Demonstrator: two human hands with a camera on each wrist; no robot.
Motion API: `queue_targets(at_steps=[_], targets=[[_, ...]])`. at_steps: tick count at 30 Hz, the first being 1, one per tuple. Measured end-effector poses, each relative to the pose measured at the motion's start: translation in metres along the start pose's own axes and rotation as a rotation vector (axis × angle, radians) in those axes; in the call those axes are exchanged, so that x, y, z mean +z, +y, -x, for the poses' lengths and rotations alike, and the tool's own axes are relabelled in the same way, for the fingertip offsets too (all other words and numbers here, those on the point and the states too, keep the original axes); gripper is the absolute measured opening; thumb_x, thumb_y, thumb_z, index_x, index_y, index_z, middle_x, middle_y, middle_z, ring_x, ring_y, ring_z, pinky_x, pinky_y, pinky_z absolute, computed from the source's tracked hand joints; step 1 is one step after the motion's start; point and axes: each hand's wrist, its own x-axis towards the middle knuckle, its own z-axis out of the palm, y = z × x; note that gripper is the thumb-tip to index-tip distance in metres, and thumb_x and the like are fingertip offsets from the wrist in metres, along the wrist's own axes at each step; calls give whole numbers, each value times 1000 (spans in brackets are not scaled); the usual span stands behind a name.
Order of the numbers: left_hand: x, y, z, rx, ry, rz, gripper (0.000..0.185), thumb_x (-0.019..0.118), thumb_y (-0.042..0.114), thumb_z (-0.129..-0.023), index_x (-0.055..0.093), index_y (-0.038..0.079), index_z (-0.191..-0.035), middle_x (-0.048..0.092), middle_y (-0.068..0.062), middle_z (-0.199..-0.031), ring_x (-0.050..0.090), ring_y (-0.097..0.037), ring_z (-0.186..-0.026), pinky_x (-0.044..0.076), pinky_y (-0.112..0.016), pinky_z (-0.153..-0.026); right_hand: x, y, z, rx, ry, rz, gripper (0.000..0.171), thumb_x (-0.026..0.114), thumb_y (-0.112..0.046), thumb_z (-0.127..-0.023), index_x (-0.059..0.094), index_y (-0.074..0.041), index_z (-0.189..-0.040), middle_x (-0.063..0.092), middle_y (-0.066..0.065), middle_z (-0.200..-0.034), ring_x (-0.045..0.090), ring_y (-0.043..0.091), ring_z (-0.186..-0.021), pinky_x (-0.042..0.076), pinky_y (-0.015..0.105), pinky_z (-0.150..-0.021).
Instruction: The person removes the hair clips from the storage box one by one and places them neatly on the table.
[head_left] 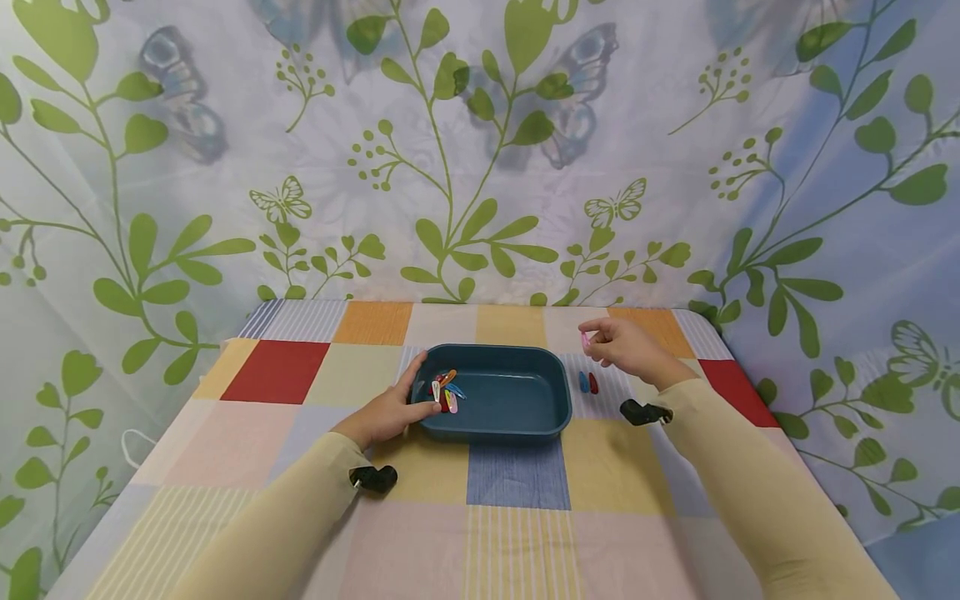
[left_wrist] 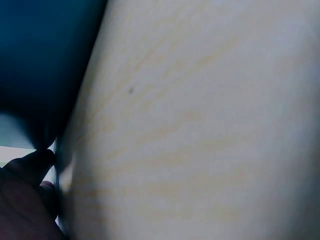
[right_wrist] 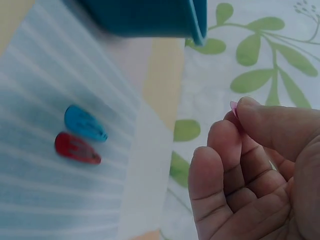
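Note:
My right hand [head_left: 626, 346] is raised above the cloth, to the right of a dark blue rectangular basin [head_left: 498, 437]. Between thumb and forefinger it pinches a pink snap hair clip [head_left: 585, 340], of which only a tip shows in the right wrist view. On the cloth below lie a blue hair clip [right_wrist: 84, 123] and a red hair clip [right_wrist: 76, 148], side by side. My left hand [head_left: 386, 414] holds the basin's left end, thumb over the rim and fingers along the outer wall. Several mixed-colour hair clips [head_left: 447, 392] lie inside the basin, near that thumb.
A patchwork cloth [head_left: 405, 542] covers the table. Behind it and at the sides hang curtains [head_left: 480, 192] printed with leaves and butterflies. A white cord [head_left: 129, 450] loops beside the table's left edge. Small black devices [head_left: 373, 478] sit at both wrists.

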Motion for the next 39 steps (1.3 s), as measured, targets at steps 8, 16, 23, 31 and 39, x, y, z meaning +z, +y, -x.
queue_targets(at_steps=[8, 16, 23, 31, 39], targets=[[0, 0, -1, 6, 3, -13, 101, 72, 41, -97, 1, 41, -169, 24, -17, -173, 33, -43, -154, 26, -67, -124, -4, 12, 7, 34, 9, -24, 49, 67, -13, -101, 57, -2, -148, 71, 27, -115, 66, 32, -87, 58, 34, -80], [0, 1, 0, 3, 0, -21, 99, 71, 41, -97, 1, 46, -168, 23, -15, -173, 30, -42, -155, 25, -68, -124, -3, 27, 11, 34, 20, -29, 51, 68, -9, -100, 55, 4, -147, 72, 24, -108, 65, 27, -82, 57, 32, -77], [0, 0, -1, 7, 0, -19, 101, 72, 41, -97, 1, 40, -169, 23, -16, -173, 31, -43, -155, 25, -68, -124, -1, 31, 15, 60, 30, -38, 49, 68, -9, -99, 57, 5, -145, 71, 27, -107, 63, 25, -80, 57, 34, -77], [0, -1, -1, 6, -2, -2, 102, 73, 41, -97, 1, 41, -169, 25, -16, -172, 32, -41, -153, 25, -67, -124, 3, 37, 16, 138, 24, -34, 50, 69, -12, -100, 57, 0, -147, 71, 21, -107, 61, 25, -85, 55, 36, -78], [0, 1, 0, 1, 2, -10, 100, 72, 41, -97, 1, 47, -168, 23, -15, -173, 30, -41, -155, 24, -67, -124, 6, 49, 15, 167, 23, -41, 48, 70, -12, -99, 59, 0, -144, 71, 11, -100, 60, 23, -84, 53, 32, -72]])
